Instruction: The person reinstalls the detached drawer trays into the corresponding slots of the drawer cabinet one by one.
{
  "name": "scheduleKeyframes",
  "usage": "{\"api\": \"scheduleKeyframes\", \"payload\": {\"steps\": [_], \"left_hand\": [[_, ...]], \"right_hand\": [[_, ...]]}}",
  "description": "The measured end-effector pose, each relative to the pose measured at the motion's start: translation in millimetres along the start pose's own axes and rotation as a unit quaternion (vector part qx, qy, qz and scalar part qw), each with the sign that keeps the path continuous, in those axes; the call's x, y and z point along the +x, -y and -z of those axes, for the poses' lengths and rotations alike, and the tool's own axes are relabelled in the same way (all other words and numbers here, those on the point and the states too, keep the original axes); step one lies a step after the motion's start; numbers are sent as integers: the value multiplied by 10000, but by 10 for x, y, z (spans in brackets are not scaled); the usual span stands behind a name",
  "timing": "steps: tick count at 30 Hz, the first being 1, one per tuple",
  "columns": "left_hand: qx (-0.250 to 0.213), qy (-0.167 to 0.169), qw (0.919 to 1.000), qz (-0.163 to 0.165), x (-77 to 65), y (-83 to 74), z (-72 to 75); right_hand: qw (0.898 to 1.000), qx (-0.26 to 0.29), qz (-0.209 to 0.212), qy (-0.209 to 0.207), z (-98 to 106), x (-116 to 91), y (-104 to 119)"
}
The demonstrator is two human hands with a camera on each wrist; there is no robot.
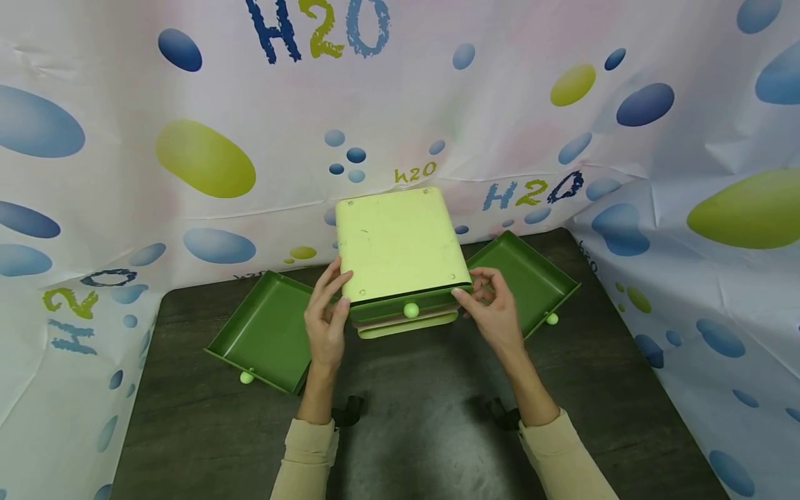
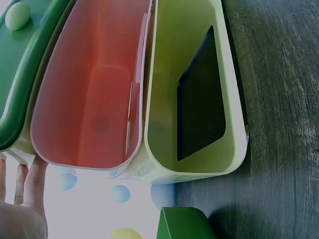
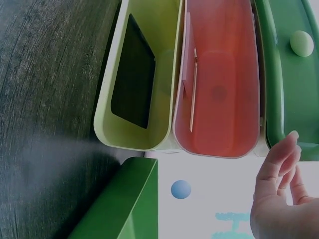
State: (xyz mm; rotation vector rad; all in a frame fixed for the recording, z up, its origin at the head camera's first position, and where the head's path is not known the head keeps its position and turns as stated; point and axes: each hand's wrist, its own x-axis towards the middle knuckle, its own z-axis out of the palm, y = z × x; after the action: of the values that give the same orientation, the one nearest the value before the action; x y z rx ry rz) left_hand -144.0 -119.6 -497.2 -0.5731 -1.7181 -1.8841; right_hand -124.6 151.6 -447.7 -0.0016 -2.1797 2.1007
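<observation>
A small drawer unit with a pale green top (image 1: 400,243) stands near the back of the table. Its top tier has a dark green drawer (image 1: 382,308) with a round pale knob (image 1: 410,310). My left hand (image 1: 326,326) lies along the unit's left side, fingers extended and thumb near the drawer's front corner. On the right, my right hand (image 1: 496,312) touches the front corner with the thumb, its other fingers bent beside the unit. Below, the wrist views show an empty pink tier (image 2: 99,89) and an empty yellow-green tier (image 3: 107,122) with a cut-out.
One loose green drawer (image 1: 269,326) lies on the table left of the unit, and another green drawer (image 1: 531,278) lies to the right. Two black objects (image 1: 348,411) show under the forearms. A printed curtain (image 1: 269,167) hangs behind and around the dark table (image 1: 412,444).
</observation>
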Motion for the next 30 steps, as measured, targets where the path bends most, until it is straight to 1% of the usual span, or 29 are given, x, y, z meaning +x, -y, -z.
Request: {"api": "scheduleKeyframes", "payload": {"steps": [6, 10, 14, 21, 26, 30], "left_hand": [[8, -33, 10000, 38, 13, 1, -15], [-11, -25, 10000, 35, 25, -8, -25], [12, -35, 10000, 58, 29, -20, -32], [25, -56, 10000, 35, 14, -12, -27], [-59, -32, 10000, 25, 6, 10, -10], [-71, -40, 9999, 76, -4, 30, -3]], "right_hand": [[9999, 122, -44, 59, 46, 83, -224], [9999, 90, -3, 71, 57, 99, -260], [9999, 57, 28, 104, 52, 91, -202], [10000, 23, -36, 66, -5, 20, 38], [10000, 7, -31, 57, -20, 18, 45], [10000, -46, -10, 44, -24, 24, 42]]}}
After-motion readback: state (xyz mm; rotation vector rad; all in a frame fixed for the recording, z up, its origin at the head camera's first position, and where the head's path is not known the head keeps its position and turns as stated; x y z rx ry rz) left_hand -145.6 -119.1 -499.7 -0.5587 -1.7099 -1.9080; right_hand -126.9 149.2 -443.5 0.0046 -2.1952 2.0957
